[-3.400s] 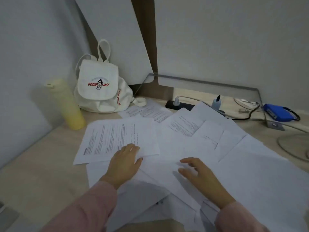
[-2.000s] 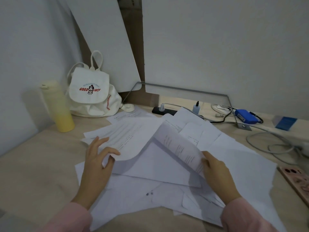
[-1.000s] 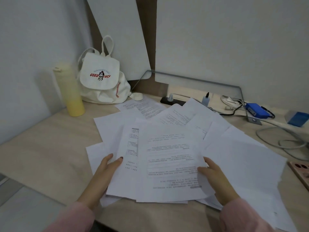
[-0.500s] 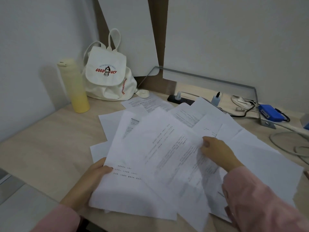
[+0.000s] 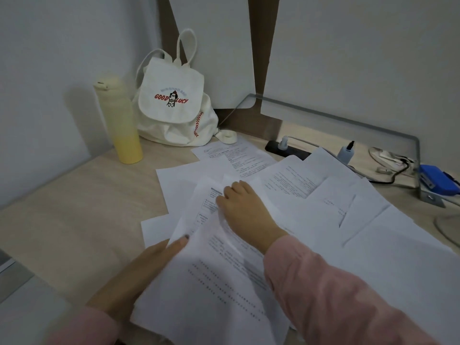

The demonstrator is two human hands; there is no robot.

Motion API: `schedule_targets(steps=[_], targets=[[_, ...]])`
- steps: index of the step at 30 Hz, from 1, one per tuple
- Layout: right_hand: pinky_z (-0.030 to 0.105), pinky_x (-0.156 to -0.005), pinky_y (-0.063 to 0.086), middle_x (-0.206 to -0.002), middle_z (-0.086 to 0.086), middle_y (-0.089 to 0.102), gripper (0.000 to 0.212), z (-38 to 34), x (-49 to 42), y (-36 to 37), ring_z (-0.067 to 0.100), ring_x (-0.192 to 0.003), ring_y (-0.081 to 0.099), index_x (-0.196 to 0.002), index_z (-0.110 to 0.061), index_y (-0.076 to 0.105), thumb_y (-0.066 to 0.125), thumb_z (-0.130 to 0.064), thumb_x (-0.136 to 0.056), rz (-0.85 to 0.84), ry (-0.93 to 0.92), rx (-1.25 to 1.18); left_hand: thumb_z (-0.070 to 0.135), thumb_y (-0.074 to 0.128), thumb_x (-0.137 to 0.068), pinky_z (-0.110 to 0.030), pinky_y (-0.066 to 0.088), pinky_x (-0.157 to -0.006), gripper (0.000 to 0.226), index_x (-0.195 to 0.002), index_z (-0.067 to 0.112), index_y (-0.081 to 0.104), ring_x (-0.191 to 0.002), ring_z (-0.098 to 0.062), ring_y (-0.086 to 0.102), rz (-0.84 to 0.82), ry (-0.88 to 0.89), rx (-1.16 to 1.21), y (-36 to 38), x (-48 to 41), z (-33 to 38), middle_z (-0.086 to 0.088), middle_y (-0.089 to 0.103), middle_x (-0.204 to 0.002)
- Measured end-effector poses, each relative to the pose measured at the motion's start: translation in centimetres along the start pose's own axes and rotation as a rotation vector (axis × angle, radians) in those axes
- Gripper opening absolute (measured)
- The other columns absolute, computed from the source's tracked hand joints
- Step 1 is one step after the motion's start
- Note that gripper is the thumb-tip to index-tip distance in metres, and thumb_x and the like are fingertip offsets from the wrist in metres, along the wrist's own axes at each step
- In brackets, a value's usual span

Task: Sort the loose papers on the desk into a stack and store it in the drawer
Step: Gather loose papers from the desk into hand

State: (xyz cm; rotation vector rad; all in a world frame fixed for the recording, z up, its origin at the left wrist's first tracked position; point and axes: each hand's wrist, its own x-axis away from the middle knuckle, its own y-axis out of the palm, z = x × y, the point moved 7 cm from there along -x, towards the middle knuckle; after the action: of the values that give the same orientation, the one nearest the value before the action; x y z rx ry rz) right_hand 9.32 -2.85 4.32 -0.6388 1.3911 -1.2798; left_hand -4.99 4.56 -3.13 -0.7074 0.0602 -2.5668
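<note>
Several loose white printed papers (image 5: 311, 185) lie fanned across the light wooden desk (image 5: 74, 220). My left hand (image 5: 149, 265) holds a bundle of sheets (image 5: 211, 282) at its left edge near the desk's front, thumb on top. My right hand (image 5: 239, 207) reaches across that bundle to the left. Its fingers curl down onto the top edge of a printed sheet (image 5: 206, 207) and seem to pinch it. No drawer is in view.
A yellow bottle (image 5: 119, 125) and a white backpack (image 5: 174, 108) stand at the back left. A black power strip (image 5: 286, 149), cables (image 5: 388, 175) and a blue object (image 5: 438, 180) lie at the back right under a metal frame (image 5: 348, 120).
My right hand has moved from the right side of the papers across to the left-centre. The left hand still holds the gathered bundle, which now lies lower and nearer to me.
</note>
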Motion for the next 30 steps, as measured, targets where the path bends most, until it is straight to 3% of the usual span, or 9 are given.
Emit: schedule_targets(steps=[2,4,9,13,17,22,25,28,30], targets=[[0.038,-0.089,0.046,-0.076,0.009,0.063,0.028,-0.7,-0.4,0.4,0.027,-0.072,0.06,-0.082,-0.009,0.067,0.074,0.0,-0.056,0.04,0.007,-0.127,0.058,0.063,-0.069,-0.014,0.044,-0.064,0.021,-0.088,0.05,0.06,-0.081,0.003,0.066,-0.057,0.079,-0.127,0.2,-0.2,0.1,0.032,0.07,-0.079],[0.041,-0.094,0.048,-0.092,0.011,0.065,0.034,0.1,0.0,0.7,0.029,-0.086,0.062,-0.098,-0.008,0.066,0.069,-0.001,-0.065,0.056,0.078,-0.237,0.037,0.065,-0.082,-0.012,0.042,-0.066,0.017,-0.092,0.048,0.056,-0.085,0.009,0.061,-0.061,0.113,-0.173,0.3,-0.7,-0.4,0.043,0.063,-0.074],[0.035,-0.096,0.042,-0.126,0.011,0.054,0.035,6.0,4.4,1.4,0.028,-0.114,0.051,-0.124,-0.009,0.054,0.052,-0.011,-0.089,-0.076,0.351,-0.353,0.031,0.066,-0.074,-0.026,0.047,-0.067,0.023,-0.095,0.037,0.061,-0.088,-0.009,0.065,0.042,0.101,-0.007,-1.2,-0.8,-1.3,0.018,0.071,-0.088],[0.027,-0.091,0.037,-0.131,0.006,0.049,0.035,9.9,9.5,1.9,0.024,-0.116,0.048,-0.127,-0.012,0.05,0.048,-0.019,-0.092,-0.194,0.525,-0.356,0.015,0.055,-0.091,-0.03,0.045,-0.067,0.018,-0.106,0.021,0.062,-0.084,-0.018,0.062,0.25,0.135,0.128,-3.6,-0.3,-2.1,0.0,0.068,-0.099],[0.028,-0.107,0.026,-0.148,0.002,0.03,0.065,8.6,12.5,2.6,0.021,-0.133,0.032,-0.139,-0.021,0.036,0.058,-0.047,-0.084,-0.475,0.502,-0.438,0.017,0.05,-0.094,-0.041,0.04,-0.094,0.038,-0.132,0.011,0.051,-0.111,-0.03,0.054,0.38,0.133,0.18,-5.9,-0.1,-3.4,-0.008,0.057,-0.126],[0.028,-0.111,0.024,-0.155,-0.003,0.016,0.097,6.0,13.9,2.3,0.015,-0.14,0.021,-0.145,-0.029,0.019,0.042,-0.077,-0.064,-0.597,0.367,-0.334,0.011,0.046,-0.095,-0.046,0.039,-0.099,0.039,-0.134,0.011,0.047,-0.118,-0.034,0.051,0.415,0.157,0.215,-6.3,0.3,-3.8,-0.01,0.054,-0.131],[0.031,-0.101,0.039,-0.15,-0.001,0.028,0.074,4.7,14.2,2.0,0.018,-0.134,0.033,-0.144,-0.026,0.023,0.044,-0.06,-0.083,-0.56,0.291,-0.275,0.01,0.046,-0.095,-0.045,0.039,-0.1,0.04,-0.135,0.01,0.046,-0.118,-0.033,0.051,0.439,0.165,0.238,-6.2,0.2,-3.7,-0.011,0.054,-0.132],[0.029,-0.059,0.049,-0.116,0.004,0.06,0.047,3.6,13.9,1.8,0.024,-0.097,0.064,-0.125,-0.017,0.051,0.052,-0.016,-0.078,-0.408,0.207,-0.194,0.011,0.046,-0.095,-0.045,0.04,-0.099,0.04,-0.135,0.011,0.045,-0.115,-0.031,0.052,0.447,0.168,0.275,-6.3,0.6,-3.8,-0.009,0.054,-0.132],[0.031,-0.061,0.045,-0.114,0.005,0.061,0.043,3.8,13.7,1.4,0.027,-0.098,0.063,-0.123,-0.015,0.053,0.047,-0.004,-0.082,-0.364,0.262,-0.185,0.011,0.045,-0.096,-0.041,0.04,-0.095,0.039,-0.135,0.012,0.046,-0.111,-0.027,0.052,0.443,0.183,0.305,-6.2,0.9,-3.7,-0.005,0.055,-0.127]])
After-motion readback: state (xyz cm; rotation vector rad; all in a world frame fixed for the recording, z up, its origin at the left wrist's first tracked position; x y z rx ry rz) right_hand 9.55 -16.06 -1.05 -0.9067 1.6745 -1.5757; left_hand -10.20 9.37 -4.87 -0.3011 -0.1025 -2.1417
